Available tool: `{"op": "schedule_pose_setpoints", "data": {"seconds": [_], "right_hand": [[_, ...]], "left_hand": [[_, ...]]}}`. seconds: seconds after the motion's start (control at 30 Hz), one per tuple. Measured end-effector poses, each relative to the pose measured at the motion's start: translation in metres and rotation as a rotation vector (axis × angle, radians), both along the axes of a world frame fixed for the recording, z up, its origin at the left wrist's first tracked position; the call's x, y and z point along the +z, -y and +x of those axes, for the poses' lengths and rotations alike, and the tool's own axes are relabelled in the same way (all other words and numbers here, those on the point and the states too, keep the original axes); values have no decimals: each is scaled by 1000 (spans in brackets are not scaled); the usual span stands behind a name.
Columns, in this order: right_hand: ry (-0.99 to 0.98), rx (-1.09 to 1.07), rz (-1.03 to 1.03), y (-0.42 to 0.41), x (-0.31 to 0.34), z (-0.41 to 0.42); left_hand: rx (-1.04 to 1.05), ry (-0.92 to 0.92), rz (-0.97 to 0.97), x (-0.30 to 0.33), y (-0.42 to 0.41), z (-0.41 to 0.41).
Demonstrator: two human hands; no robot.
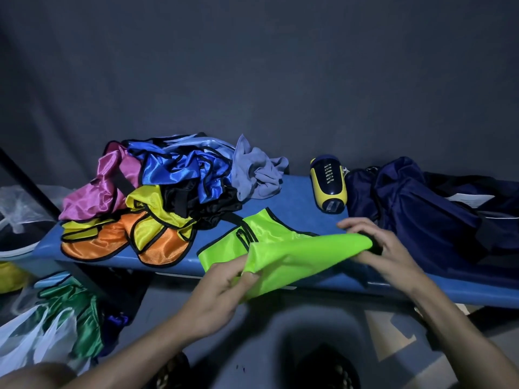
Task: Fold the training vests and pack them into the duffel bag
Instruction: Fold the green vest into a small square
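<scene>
Gripping the neon green vest at both ends, you hold it stretched just above the front edge of the blue desk. Your left hand pinches the near left corner, fingers curled into the fabric. Your right hand clamps the far right end, thumb and fingers closed over the black-trimmed edge. The vest's rear portion, with its black binding, lies flat on the desk behind the raised fold.

An unsorted pile of vests occupies the desk's left part: pink, blue, yellow, orange and black pieces overlapping, none folded. A grey cloth lies crumpled against the pile's right side. A navy and yellow bottle-shaped object lies on its side between the cloth and the navy duffel bag. The bag sits at the desk's right end, slumped; whether it is open cannot be determined.

Below the desk on the left, a green vest rests beside white plastic bags on the floor.
</scene>
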State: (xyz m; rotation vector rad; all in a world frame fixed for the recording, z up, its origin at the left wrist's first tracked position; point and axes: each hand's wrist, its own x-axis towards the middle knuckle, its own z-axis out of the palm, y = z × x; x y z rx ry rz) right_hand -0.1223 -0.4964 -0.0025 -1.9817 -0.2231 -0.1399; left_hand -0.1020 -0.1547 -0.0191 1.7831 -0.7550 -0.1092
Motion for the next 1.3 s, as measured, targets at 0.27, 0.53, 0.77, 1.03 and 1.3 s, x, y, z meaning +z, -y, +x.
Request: {"op": "schedule_pose_setpoints", "data": {"seconds": [0.27,0.53,0.77,1.03,1.3], "right_hand": [[-136,-91,234,-53,1,55],[-244,-161,-212,-94,-8,126],[-340,-178,-536,-109,-19,151],[-431,-137,-521,-106,-15,158],[-364,-190,-331,-86,-22,160]], "left_hand": [[258,-310,-224,-17,-3,-16],[539,-806,-429,-26,1,-9],[644,-859,-301,-31,-6,2],[665,-817,-235,-34,-5,-1],[625,-944,-271,-31,-6,10]]}}
